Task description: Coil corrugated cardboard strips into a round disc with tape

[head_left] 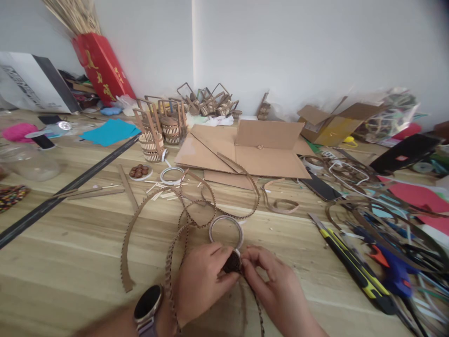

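Note:
My left hand (205, 281), with a watch (148, 304) on its wrist, is closed around a small dark brown coil (231, 262) of corrugated cardboard strip. Against the coil's right side, my right hand (271, 283) pinches the strip's edge; a tail of strip (257, 299) hangs below its fingers. A roll of white tape (226, 218) touches the coil's far side, partly hidden by the hands. More corrugated cardboard strip (128, 243) loops over the table left of and beyond my left hand, one length passing across the wrist.
At right lie a yellow-black utility knife (351, 262), a blue glue gun (396, 271) and tangled strips. Ahead are flattened cardboard (270, 159), small sticks (164, 193), another tape roll (171, 175), a dish of brown balls (140, 172) and several little baskets (152, 145).

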Demonstrator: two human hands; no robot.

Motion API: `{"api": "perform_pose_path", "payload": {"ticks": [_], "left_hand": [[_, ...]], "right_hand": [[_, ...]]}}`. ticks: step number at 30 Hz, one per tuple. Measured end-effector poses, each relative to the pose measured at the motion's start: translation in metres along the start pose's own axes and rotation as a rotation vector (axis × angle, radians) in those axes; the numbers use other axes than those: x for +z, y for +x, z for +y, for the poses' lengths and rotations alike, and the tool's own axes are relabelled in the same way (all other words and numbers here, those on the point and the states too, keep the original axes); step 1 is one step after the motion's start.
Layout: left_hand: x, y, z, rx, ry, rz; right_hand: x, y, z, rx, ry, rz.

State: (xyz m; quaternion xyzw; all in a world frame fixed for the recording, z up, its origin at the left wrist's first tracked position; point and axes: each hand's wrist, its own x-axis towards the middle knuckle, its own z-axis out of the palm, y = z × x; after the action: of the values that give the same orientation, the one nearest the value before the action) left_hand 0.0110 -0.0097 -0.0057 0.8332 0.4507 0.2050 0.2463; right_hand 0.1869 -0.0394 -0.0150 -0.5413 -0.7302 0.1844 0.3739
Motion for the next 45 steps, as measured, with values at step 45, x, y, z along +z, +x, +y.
{"api": "perform_pose_path", "payload": {"ticks": [45], "left_hand": [[-0.006, -0.001, 0.011, -0.082, 0.21, -0.058]], "right_hand": [[-0.007, 0.008, -0.005, -0.049, -0.139, -0.018]]}}
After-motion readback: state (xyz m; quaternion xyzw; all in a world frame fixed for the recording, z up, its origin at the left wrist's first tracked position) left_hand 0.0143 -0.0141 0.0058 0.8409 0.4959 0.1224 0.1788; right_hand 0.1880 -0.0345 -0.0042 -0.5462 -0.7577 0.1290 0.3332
